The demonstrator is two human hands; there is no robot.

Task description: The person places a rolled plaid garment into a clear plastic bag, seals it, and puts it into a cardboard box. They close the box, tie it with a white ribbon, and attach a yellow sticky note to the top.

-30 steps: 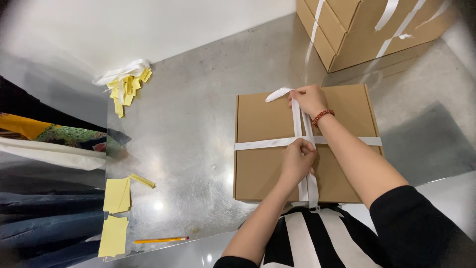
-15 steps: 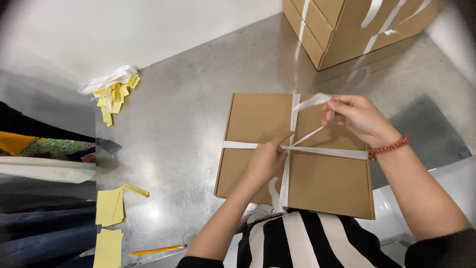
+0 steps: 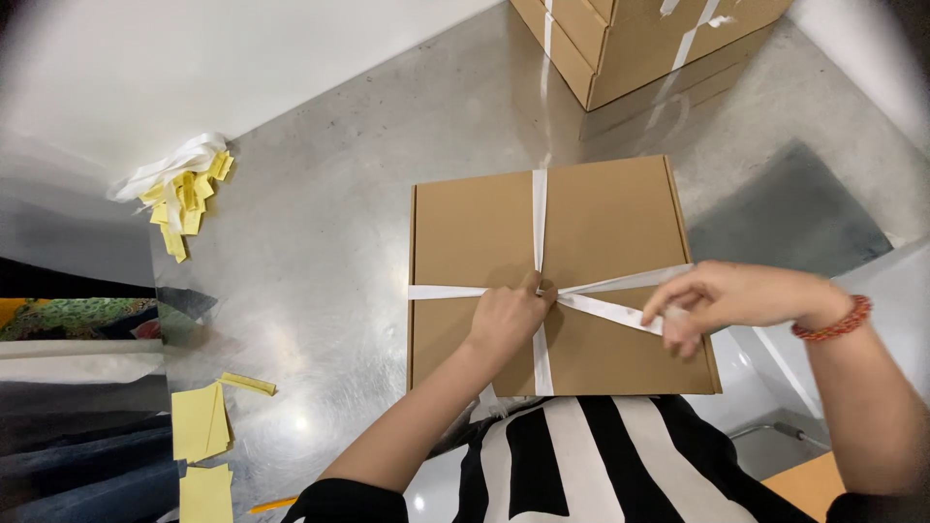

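Flat brown cardboard box (image 3: 601, 242) on grey metal table (image 3: 329, 242), white ribbon (image 3: 540, 218) crossed over lid. Left hand (image 3: 509, 320) pressed on crossing, fingers curled down. Right hand (image 3: 722, 300) pinched shut on ribbon ends, pulled rightward. Stacked boxes (image 3: 630, 39) beyond, yellow paper strips (image 3: 184, 199) far left.

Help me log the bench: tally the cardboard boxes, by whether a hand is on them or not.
Flat box under the left hand, its ribbon pulled by the right hand: 1
Stacked boxes at the back: 2
Total: 3
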